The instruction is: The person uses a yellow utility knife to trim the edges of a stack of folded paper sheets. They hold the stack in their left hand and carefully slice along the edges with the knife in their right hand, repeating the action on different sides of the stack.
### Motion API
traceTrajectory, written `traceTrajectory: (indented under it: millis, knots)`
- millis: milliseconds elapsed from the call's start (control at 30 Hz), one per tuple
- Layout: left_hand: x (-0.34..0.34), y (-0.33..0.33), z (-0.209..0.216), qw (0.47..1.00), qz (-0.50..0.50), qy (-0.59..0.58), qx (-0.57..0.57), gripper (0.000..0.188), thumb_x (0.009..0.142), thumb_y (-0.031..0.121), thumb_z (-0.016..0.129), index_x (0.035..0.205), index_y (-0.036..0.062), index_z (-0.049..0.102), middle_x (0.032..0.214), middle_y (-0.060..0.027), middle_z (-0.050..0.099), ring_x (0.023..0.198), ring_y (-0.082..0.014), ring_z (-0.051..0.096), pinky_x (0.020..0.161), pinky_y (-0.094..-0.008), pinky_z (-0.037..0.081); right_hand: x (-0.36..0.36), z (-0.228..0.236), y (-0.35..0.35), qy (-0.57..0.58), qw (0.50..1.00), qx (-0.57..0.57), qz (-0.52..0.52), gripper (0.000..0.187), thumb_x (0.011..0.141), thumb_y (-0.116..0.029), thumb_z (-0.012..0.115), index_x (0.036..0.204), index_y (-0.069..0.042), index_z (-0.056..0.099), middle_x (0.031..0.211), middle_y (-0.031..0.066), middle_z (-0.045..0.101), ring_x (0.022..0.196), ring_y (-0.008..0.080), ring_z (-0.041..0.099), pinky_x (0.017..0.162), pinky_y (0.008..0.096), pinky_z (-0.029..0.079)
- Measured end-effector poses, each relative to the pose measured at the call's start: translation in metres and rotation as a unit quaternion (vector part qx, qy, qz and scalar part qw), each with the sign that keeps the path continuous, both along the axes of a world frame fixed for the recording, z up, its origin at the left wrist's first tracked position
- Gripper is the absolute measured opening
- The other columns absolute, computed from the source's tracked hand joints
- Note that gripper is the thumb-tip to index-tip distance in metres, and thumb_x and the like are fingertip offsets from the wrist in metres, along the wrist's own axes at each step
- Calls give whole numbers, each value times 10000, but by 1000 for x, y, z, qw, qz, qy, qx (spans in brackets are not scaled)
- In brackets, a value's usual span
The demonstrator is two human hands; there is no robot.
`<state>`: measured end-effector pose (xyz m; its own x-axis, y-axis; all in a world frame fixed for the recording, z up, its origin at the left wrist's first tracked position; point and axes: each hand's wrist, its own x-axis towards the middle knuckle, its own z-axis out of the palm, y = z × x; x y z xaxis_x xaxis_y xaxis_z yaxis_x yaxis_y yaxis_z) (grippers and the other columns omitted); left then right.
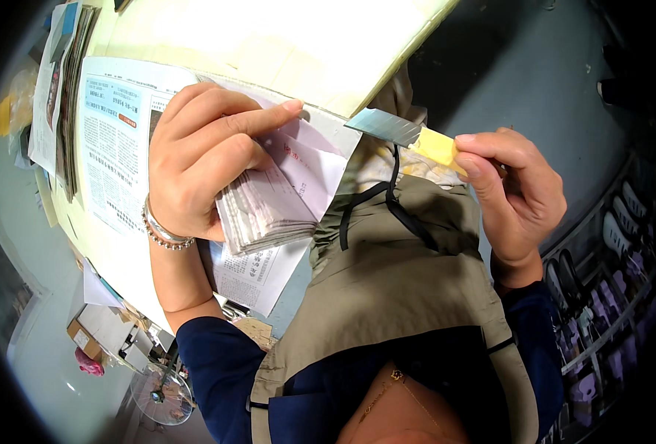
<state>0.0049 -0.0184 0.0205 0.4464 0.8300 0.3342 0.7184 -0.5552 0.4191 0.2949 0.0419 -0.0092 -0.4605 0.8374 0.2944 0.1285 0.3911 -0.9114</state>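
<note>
Necklace (397,375) nearest; yellow-handled blade (406,134) juts leftward from 2 right fingers (487,142).

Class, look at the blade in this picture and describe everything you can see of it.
The blade is flat, grey and shiny, metal by its look, with slanting lines across it. Its far end is angled and bare; a yellow covering, its material unclear, wraps the near end. The thumb and index finger of the right hand pinch that yellow end. The blade points left, tilting slightly upward in the picture, its tip near the table's corner; contact there is unclear.
</note>
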Motion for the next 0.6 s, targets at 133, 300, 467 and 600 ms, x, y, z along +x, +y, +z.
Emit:
traceTrajectory:
  millis: [133,300,467,600]
  knots:
    - [0,-1,1,1000,-2,5,8,345,484,357,657,637,68,547,1005,-140,748,745,-277,651,655,-354,472,-6,4,5,-26,999,21,16,107,811,10,749,915,-6,732,756,62,690,565,90,529,481,222,377]
    - [-2,0,1,1000,-16,10,15,334,490,358,623,638,68,549,983,-127,749,754,-281,658,653,-364,479,-12,10,8,-45,999,5,13,94,811,10,744,901,-14,734,752,59,692,563,91,557,486,219,396]
    - [-2,-2,0,1000,-10,8,24,311,522,341,631,646,69,547,940,-106,741,791,-288,670,660,-375,491,-15,24,14,-103,993,-31,55,89,835,50,684,920,36,710,834,95,710,711,115,627,633,222,468]
    - [1,4,-1,999,-23,-5,30,291,546,315,657,656,70,545,888,-96,706,835,-294,676,658,-378,493,-26,31,27,-102,990,-24,98,74,840,21,691,909,19,717,791,57,693,653,68,571,570,201,407]
